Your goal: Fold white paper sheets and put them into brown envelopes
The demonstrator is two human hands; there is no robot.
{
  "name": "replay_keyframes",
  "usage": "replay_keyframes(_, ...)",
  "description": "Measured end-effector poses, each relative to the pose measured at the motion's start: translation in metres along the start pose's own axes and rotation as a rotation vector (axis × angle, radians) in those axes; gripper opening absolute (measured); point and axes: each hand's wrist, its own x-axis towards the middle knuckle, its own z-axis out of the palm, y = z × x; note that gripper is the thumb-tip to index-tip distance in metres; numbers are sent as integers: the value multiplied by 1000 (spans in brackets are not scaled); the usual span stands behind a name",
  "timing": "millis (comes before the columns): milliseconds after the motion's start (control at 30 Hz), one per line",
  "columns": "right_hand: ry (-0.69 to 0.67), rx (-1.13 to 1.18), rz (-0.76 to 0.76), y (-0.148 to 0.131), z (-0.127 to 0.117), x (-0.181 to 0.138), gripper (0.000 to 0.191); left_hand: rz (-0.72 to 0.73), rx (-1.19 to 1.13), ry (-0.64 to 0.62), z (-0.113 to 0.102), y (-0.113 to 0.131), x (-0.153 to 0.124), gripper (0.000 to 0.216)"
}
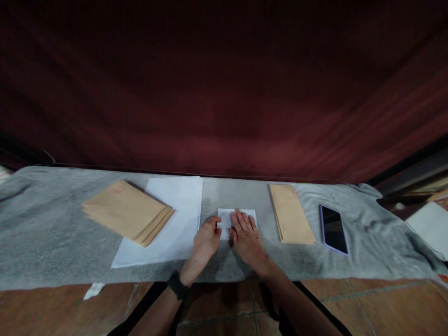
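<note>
A small folded white paper (226,216) lies on the grey cloth (52,238) in the middle. My right hand (247,234) lies flat on it with fingers stretched out. My left hand (206,239) rests at the paper's left edge, fingers curled and fingertips touching the edge. A dark band sits on my left wrist. To the left, a fanned stack of brown envelopes (128,211) rests on white sheets (175,224). Right of my hands lies another brown envelope stack (290,213).
A dark phone (333,229) lies face up on the cloth at the right. A dark red curtain (224,93) hangs behind the surface. White paper (432,226) shows at the far right edge. Tiled floor (385,303) lies below the cloth's front edge.
</note>
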Motion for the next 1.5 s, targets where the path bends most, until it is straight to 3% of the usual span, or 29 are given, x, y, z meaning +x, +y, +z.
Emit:
replay_keyframes(100, -4, -10, 10, 6, -1, -2, 53, 105, 217, 134, 4, 6, -4, 29)
replay_keyframes(167, -14, -18, 0, 7, 0, -3, 55, 285, 266, 226, 16, 11, -7, 36)
replay_keyframes(233, -22, -42, -25, 7, 1, -4, 57, 468, 289, 248, 33, 16, -8, 46)
replay_keyframes(300, -22, -75, -49, 8, 3, -5, 60, 531, 338, 224, 49, 18, -9, 58)
replay_keyframes(467, -3, -89, -11, 14, 6, -7, 58, 506, 425, 221, 62, 6, -5, 68)
replay_keyframes(800, 37, -97, 91, 39, -5, -18, 55, 456, 495, 245, 51, -16, -4, 61)
replay_keyframes(1133, 70, -109, 156, 58, -10, -27, 55, 434, 542, 258, 40, -20, -8, 58)
replay_keyframes(1300, 150, -38, 94, 42, -17, -18, 59, 458, 561, 331, 46, -6, -12, 59)
replay_keyframes(1500, 50, 86, -89, 10, -7, -7, 55, 596, 571, 304, 68, -1, -16, 69)
